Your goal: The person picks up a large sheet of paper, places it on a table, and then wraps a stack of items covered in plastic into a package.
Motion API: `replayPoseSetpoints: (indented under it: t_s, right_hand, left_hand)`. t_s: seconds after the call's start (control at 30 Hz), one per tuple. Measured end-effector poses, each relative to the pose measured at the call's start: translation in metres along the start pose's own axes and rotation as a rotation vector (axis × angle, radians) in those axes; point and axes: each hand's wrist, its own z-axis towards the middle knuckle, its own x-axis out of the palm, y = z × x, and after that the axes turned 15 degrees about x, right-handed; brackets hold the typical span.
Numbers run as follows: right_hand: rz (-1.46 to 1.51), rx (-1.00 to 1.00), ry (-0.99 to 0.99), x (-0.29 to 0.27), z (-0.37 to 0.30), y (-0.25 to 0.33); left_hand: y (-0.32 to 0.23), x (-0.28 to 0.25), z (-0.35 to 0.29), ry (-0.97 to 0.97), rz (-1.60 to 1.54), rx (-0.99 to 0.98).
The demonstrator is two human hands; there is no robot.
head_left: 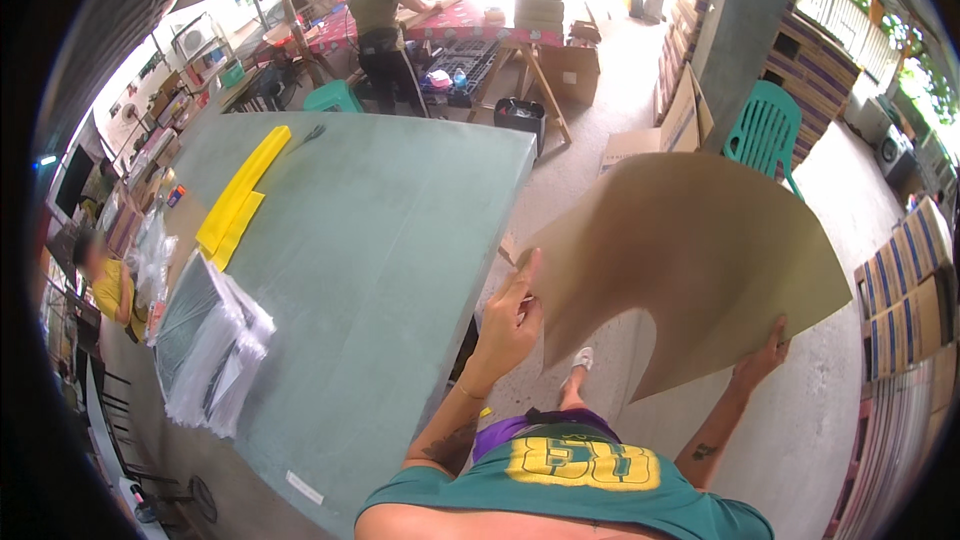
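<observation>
A large, thin brown sheet of cardboard (690, 230) is held up in front of me, to the right of the green-topped table. Its outer edge curves and a rounded notch is cut into the near side. My left hand (513, 320) grips the sheet's left edge, with the index finger stretched upward. At the lower right edge, my right hand (765, 352) is closed on the sheet, partly hidden by it. On the table (390, 240) lie yellow strips (240, 195), a pile of clear plastic bags (215, 350) and scissors (308, 138).
A green plastic chair (765, 125) stands beyond the sheet, near a grey pillar (740, 30). Stacked cartons (905, 280) line the right side. A co-worker (385, 25) stands at a red-covered table behind; another person (108, 280) is at the far left.
</observation>
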Motion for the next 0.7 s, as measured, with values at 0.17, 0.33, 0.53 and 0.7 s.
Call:
replayPoseSetpoints:
  t_s: [0.17,0.33,0.53,0.7]
  right_hand:
    - [0.017,0.027,0.091,0.08,0.137,-0.058]
    - [-0.086,0.012,0.305,0.19,0.224,-0.089]
    - [0.05,0.101,0.225,0.294,0.287,-0.142]
    - [0.066,0.21,0.211,0.331,0.371,-0.199]
  left_hand:
    - [0.071,0.052,0.102,-0.082,0.066,0.025]
    - [0.105,0.086,0.196,-0.048,0.174,0.043]
    - [0.189,0.118,0.261,-0.052,0.068,-0.136]
    - [0.28,0.123,0.332,-0.002,0.075,-0.146]
